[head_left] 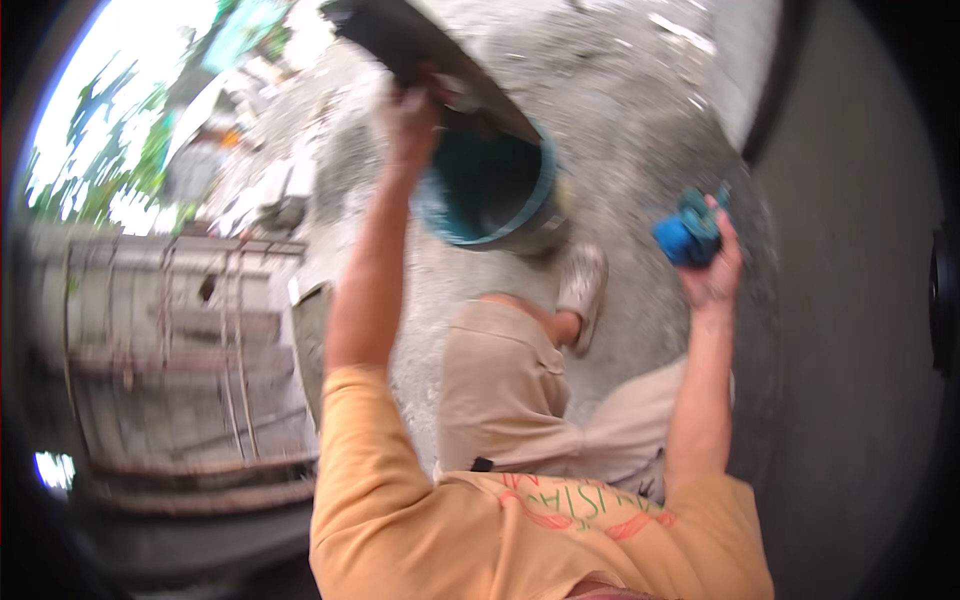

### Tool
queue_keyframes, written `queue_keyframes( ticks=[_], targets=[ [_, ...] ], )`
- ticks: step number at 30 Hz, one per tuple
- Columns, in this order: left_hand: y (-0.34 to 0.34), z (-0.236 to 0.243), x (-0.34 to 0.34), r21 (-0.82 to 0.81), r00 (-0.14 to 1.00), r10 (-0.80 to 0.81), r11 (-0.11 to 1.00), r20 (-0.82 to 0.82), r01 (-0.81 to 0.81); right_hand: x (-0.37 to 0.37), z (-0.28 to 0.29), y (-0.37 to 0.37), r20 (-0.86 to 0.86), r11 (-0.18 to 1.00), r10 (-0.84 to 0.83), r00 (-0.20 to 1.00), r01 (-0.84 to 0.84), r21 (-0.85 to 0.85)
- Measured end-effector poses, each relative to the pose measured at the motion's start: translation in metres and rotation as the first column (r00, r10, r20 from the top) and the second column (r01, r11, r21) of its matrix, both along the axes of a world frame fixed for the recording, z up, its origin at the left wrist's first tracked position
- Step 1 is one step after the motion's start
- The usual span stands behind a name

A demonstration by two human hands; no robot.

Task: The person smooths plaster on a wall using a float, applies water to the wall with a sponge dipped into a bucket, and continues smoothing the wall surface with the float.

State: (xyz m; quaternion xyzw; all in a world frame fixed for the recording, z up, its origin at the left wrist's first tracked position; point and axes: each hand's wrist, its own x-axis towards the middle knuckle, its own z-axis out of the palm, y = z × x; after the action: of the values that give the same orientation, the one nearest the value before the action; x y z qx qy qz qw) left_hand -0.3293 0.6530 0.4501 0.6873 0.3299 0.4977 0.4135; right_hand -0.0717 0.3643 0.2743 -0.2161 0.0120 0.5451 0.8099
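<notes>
My left hand (410, 118) is closed on the edge of a dark, flat board-like piece (455, 75), blurred by motion. That piece slants over the mouth of a round bucket (545, 185) with a teal inside and a grimy outer wall. How deep the bucket is filled, if at all, cannot be made out in its shadow. Off to the right, well apart from the bucket, my right hand (715, 265) is wrapped around a crumpled bundle (690, 235), bright blue with a grey-green part on top, perhaps cloth.
Rough grey concrete ground (640, 130) lies under the bucket. A dark grey wall (850, 300) runs along the right. To the left stands a rusty metal frame (165, 350) by a block wall. Rubble (290, 190) is heaped farther back. My shoe (583, 290) is close to the bucket.
</notes>
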Motion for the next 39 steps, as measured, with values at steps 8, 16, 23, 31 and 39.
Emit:
queue_keyframes(
  ticks=[8,16,23,31,39],
  targets=[
    [0.027,-0.088,-0.074,-0.153,0.945,0.328,0.934,0.002,-0.324,-0.049,-0.014,0.043,0.23,0.986,0.149,0.962,-0.128,-0.105],
    [0.062,-0.111,-0.095,-0.294,0.957,0.214,0.944,0.196,-0.15,-0.068,0.043,0.111,0.62,0.917,0.382,0.685,-0.196,-0.349],
    [0.07,-0.066,-0.206,-0.503,0.783,0.479,0.827,0.397,-0.251,-0.155,0.031,0.307,0.701,0.65,0.652,-0.288,-0.263,-0.713],
    [0.041,-0.045,-0.348,-0.728,0.489,0.87,0.378,0.067,-0.572,-0.225,-0.17,0.414,0.075,0.224,0.751,-0.656,0.146,-0.964],
    [-0.001,-0.101,-0.413,-0.737,0.589,0.674,0.097,-0.446,-0.669,-0.288,-0.264,0.377,0.072,0.465,0.717,-0.693,0.4,-0.79]
  ],
)
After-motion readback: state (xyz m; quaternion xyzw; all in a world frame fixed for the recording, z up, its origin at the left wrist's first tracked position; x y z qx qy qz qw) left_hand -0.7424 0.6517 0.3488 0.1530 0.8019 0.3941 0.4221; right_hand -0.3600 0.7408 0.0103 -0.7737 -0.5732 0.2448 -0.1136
